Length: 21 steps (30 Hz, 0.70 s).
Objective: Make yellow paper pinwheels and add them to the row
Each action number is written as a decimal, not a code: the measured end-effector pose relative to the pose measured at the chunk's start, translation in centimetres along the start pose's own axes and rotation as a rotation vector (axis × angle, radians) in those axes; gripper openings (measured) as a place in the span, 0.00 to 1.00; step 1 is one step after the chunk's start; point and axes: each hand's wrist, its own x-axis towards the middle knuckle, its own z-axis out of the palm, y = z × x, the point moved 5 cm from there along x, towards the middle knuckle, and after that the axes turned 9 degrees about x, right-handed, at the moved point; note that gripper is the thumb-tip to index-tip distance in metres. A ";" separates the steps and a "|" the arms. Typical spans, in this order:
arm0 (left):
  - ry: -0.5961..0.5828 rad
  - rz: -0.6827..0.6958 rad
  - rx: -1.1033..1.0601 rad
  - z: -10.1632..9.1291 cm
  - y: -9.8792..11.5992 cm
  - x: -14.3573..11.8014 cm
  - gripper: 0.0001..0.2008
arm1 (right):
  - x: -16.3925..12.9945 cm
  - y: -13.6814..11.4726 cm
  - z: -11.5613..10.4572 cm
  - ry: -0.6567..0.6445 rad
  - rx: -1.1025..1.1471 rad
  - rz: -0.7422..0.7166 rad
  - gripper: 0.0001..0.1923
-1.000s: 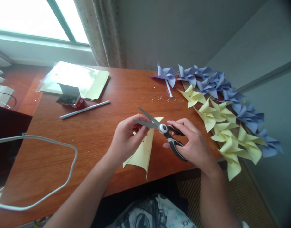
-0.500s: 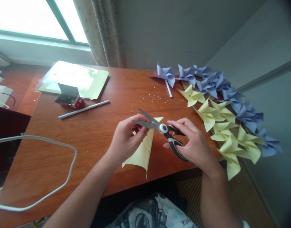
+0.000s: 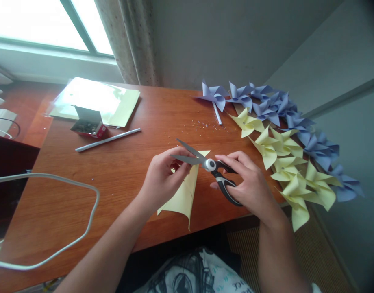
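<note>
Near the front edge of the brown wooden desk [image 3: 120, 179], left hand [image 3: 162, 179] is closed on a folded pale-yellow paper sheet [image 3: 182, 195]; right hand [image 3: 251, 183] is wrapped through the handles of the black-and-grey scissors [image 3: 209, 165], blades parted at the fold. Paper's light, floppy, tears easily, so probably best pinched close to the cut line.

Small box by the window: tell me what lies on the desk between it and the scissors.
Head view: a white rolled stick lies between the small box and the scissors; otherwise bare wood.
</note>
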 end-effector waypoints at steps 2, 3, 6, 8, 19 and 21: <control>-0.003 0.003 0.003 0.0 0.0 0.0 0.04 | 0.0 0.1 0.1 0.002 0.000 0.002 0.29; -0.004 0.006 0.003 0.0 0.0 0.0 0.04 | 0.0 0.1 0.1 0.003 0.000 0.003 0.29; -0.005 0.011 0.005 0.0 0.0 0.0 0.04 | 0.0 0.3 0.2 0.005 0.006 0.007 0.29; -0.009 0.009 0.005 0.0 0.0 0.0 0.05 | 0.0 0.3 0.2 0.009 0.011 0.006 0.29; -0.014 -0.037 -0.003 0.2 -0.5 -0.1 0.07 | 0.3 0.9 0.2 0.109 0.114 0.096 0.24; -0.017 -0.052 -0.015 0.2 -0.5 -0.1 0.08 | 0.9 1.7 0.2 0.159 0.201 0.167 0.26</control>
